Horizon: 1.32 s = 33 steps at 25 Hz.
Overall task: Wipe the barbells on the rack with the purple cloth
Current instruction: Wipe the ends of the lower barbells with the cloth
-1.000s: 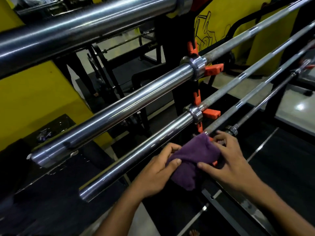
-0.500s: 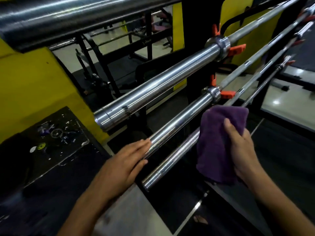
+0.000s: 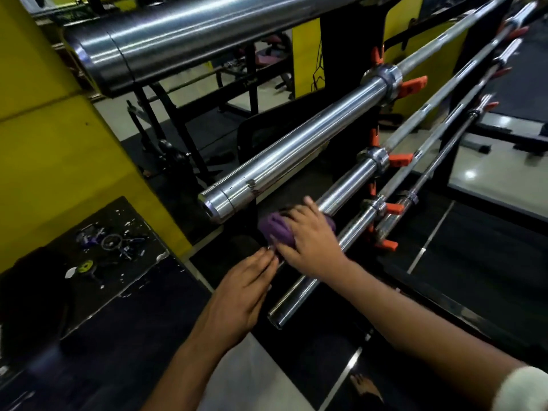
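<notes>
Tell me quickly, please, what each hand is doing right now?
Left hand: open, fingertips touching the sleeve end of a barbell.
Right hand: wrapped over the purple cloth, pressing it around that barbell.

A yellow wall [image 3: 53, 149] stands at left above black floor mats [image 3: 124, 345]. Pale glossy floor tiles [image 3: 489, 179] at right reflect a light. Black gym frames [image 3: 237, 84] stand behind.

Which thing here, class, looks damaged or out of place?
The second barbell sleeve has a dark scuffed patch near its open end, breaking the shine. On the black mat at lower left lie small scattered bits and white flecks. Otherwise, the bars sit straight on the rack.
</notes>
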Tool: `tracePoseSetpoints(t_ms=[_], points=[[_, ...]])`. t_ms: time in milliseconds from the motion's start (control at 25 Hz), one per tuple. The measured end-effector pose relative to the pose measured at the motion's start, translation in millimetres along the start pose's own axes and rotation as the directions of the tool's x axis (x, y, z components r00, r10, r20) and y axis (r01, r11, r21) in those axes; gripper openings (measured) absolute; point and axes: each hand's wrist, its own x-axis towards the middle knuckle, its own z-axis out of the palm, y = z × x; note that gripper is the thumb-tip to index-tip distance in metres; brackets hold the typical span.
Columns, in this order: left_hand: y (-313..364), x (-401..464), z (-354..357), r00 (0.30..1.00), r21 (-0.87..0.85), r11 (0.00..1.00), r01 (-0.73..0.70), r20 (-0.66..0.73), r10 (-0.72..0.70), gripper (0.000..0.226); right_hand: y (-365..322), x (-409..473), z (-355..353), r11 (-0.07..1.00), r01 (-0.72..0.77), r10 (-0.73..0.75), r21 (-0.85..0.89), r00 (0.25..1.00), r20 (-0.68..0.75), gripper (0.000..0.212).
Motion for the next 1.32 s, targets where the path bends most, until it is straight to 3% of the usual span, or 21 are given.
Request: tracePoseSetpoints(t_ms=[80,160,240,320,400,480,560,640,720,760,800,880,960,1040,1120,1200,1280,1320], points=[[0.2,-1.0,-1.9,1.000,-0.014,1.000,-0.005,-0.002,0.005,0.048,14.9,-21.5,4.5,0.985,0.133,-0.122,0.106,0.987,-0.107,0.049],[0.5,-1.1,-1.4,1.000,-0.033,0.999,-0.003,-0.009,0.003,0.048,45.6,-16.4,-6.0,0.987,0.008,0.019,0.163,0.986,-0.164,0.045],[-0.1,-0.2,0.8,1.000,-0.035,0.999,0.003,-0.008,-0.004,0.049,55.3,22.3,-32.6,0.944,-0.289,0.300,0.160,0.953,-0.050,0.039],[-1.2,-0.4,0.7,1.000,-0.041,0.999,-0.003,-0.009,0.003,0.050,34.4,61.7,-49.2,0.906,-0.419,0.423,-0.065,0.888,0.178,0.045],[-1.1,-0.8,0.2,1.000,-0.039,0.999,-0.014,-0.005,0.014,0.051,10.0,62.5,-42.2,0.938,-0.277,0.323,-0.207,0.914,0.245,0.048],[-0.4,-0.8,-1.4,1.000,-0.022,0.999,-0.024,-0.003,0.024,0.051,0.1,21.6,-24.8,0.997,-0.080,0.081,-0.011,0.990,0.113,0.044],[1.1,-0.4,-1.1,1.000,-0.021,1.000,-0.011,-0.014,0.010,0.050,9.9,-26.2,-8.6,0.978,0.051,-0.053,0.203,0.999,0.003,0.048],[1.5,-0.9,-1.2,0.999,-0.055,0.998,-0.018,-0.027,0.016,0.051,36.0,-34.8,-6.1,0.931,0.007,0.016,0.366,0.998,-0.061,0.049],[0.3,-0.9,-1.6,1.000,-0.070,0.997,-0.017,-0.016,0.016,0.052,41.6,-12.7,-13.2,0.871,-0.145,0.216,0.469,0.971,-0.101,0.030],[-1.4,-0.8,-3.3,1.000,-0.064,0.998,-0.008,0.003,0.009,0.052,34.5,3.3,-20.3,0.879,-0.221,0.279,0.423,0.957,-0.080,0.018],[-0.9,0.1,-8.5,0.998,-0.053,0.999,-0.008,0.055,0.010,0.052,26.0,17.0,-24.8,0.915,-0.231,0.257,0.330,0.966,-0.038,0.010],[8.6,2.1,-34.4,0.972,-0.017,1.000,-0.019,0.235,0.023,0.056,11.5,27.2,-27.6,0.960,-0.142,0.124,0.242,0.988,0.090,0.012],[22.2,8.5,-80.0,0.935,0.021,0.999,-0.033,0.353,0.024,0.059,12.5,14.3,-36.4,0.938,-0.054,0.038,0.342,0.998,0.054,0.008],[38.9,23.2,-133.9,0.976,0.031,0.994,-0.109,0.191,0.102,0.051,19.1,6.3,-49.2,0.882,-0.077,0.130,0.465,0.988,-0.084,0.018],[39.8,42.9,-170.6,0.974,0.193,0.956,-0.223,0.005,0.226,0.046,13.1,6.4,-56.3,0.837,-0.113,0.190,0.536,0.978,-0.091,0.025],[32.9,68.8,-192.4,0.975,0.383,0.899,-0.214,0.031,0.219,0.056,-6.2,6.9,-41.2,0.919,-0.118,0.136,0.376,0.990,-0.022,0.033],[19.9,94.3,-189.8,0.974,0.389,0.903,-0.181,0.200,0.109,0.064,-21.2,2.4,-14.2,0.994,-0.093,0.094,0.063,0.995,-0.011,0.036],[14.5,103.3,-184.1,0.959,0.355,0.921,-0.161,0.277,0.061,0.064,-30.4,1.3,-7.1,0.993,-0.114,0.114,-0.007,0.993,-0.025,0.034]])
